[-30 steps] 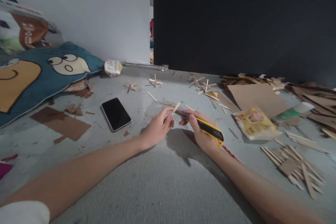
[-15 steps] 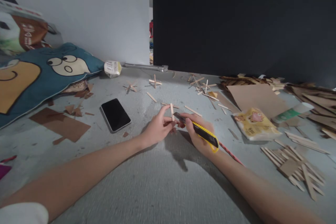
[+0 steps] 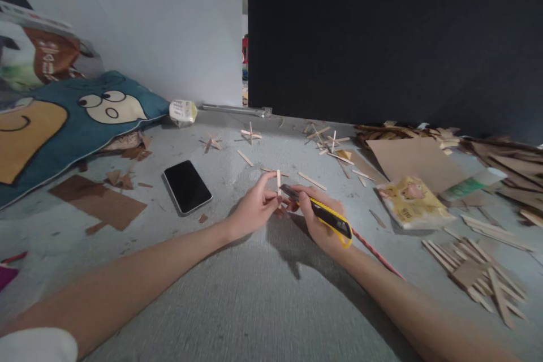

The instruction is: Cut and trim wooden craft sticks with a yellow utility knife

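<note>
My left hand point(image 3: 254, 209) pinches a small wooden craft stick point(image 3: 279, 179) and holds it upright over the grey floor point(image 3: 263, 294). My right hand point(image 3: 320, 218) grips a yellow and black utility knife point(image 3: 324, 213), whose tip rests against the lower part of the stick. The two hands meet at the middle of the view, fingertips almost touching.
A black phone point(image 3: 187, 186) lies left of my hands. Loose sticks point(image 3: 311, 180) and stick crosses point(image 3: 250, 133) lie beyond them. At right lie a yellow packet point(image 3: 413, 202), cardboard sheets point(image 3: 418, 159), a glue tube point(image 3: 473, 183) and stick assemblies point(image 3: 475, 268). A blue cushion point(image 3: 63, 124) lies at left.
The stick has turned from a slant to upright in my left hand. The knife has swung down, its tip now at the stick's base. Both hands have shifted slightly lower.
</note>
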Motion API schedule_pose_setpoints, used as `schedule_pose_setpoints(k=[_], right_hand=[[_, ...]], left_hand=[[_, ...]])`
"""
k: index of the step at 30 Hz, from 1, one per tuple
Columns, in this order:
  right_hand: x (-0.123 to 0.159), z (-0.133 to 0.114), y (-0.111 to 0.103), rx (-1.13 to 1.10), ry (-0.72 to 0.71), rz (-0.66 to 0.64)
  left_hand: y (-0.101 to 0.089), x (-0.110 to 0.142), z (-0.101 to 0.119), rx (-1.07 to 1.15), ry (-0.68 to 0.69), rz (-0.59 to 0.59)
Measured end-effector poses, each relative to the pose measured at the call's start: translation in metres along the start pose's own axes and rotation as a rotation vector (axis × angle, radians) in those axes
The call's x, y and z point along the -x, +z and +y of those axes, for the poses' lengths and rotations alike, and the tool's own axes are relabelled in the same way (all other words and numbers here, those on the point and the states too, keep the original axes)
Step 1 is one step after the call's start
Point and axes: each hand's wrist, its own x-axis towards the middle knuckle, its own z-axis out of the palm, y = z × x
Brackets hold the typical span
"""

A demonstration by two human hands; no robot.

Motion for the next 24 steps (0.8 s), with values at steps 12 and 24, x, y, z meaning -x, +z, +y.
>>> schedule_pose_setpoints(k=[12,24], right_hand=[[-0.001,0.0,0.001,-0.111,0.11,0.0],[0.002,-0.006,0.003,-0.154,0.23,0.004]], left_hand=[[0.0,-0.004,-0.006,-0.027,-0.017,0.017],[-0.001,0.0,-0.006,-0.196,-0.016,0.022]])
